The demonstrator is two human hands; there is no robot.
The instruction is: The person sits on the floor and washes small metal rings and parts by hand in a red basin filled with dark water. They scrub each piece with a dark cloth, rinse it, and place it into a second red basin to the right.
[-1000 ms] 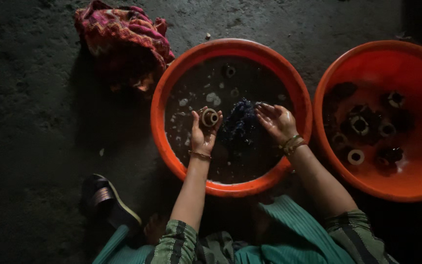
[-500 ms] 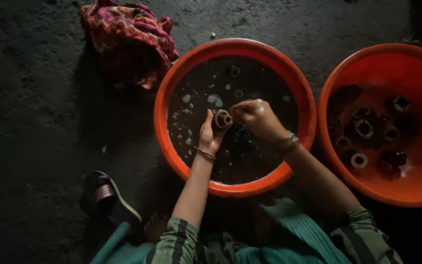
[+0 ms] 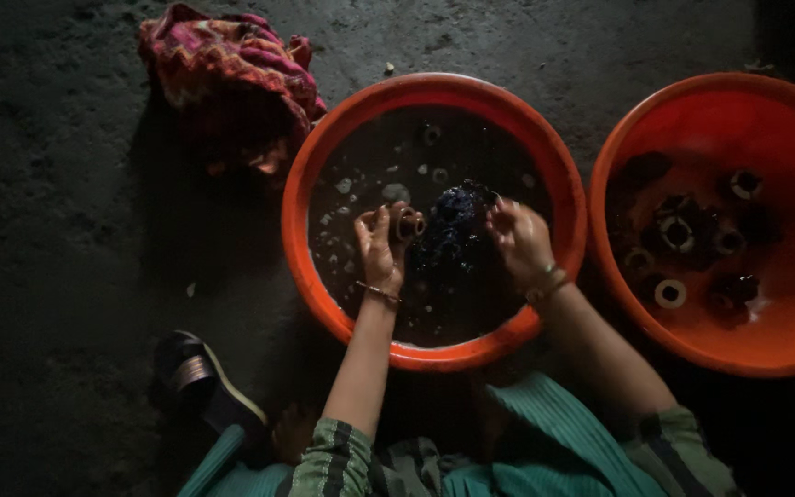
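Observation:
An orange plastic basin [image 3: 324, 175] of dark, foamy water sits on the floor in front of me. My left hand [image 3: 379, 250] holds a small brown ring-shaped part [image 3: 409, 224] above the water. My right hand [image 3: 519, 241] grips a dark blue scrubbing pad [image 3: 455, 213], which hangs between the two hands close to the part. Bangles show on both wrists. A second orange basin [image 3: 784, 120] to the right holds several dark round parts with pale rings [image 3: 676, 234].
A crumpled red and pink patterned cloth [image 3: 228, 75] lies on the dark concrete floor beyond the left basin. A dark sandal [image 3: 197, 379] sits at the lower left beside my green clothing. Small bits float in the water.
My right hand rubbed against the part in my left hand, then drew back to the right, and the dark pad now hangs between them. The view shifted slightly.

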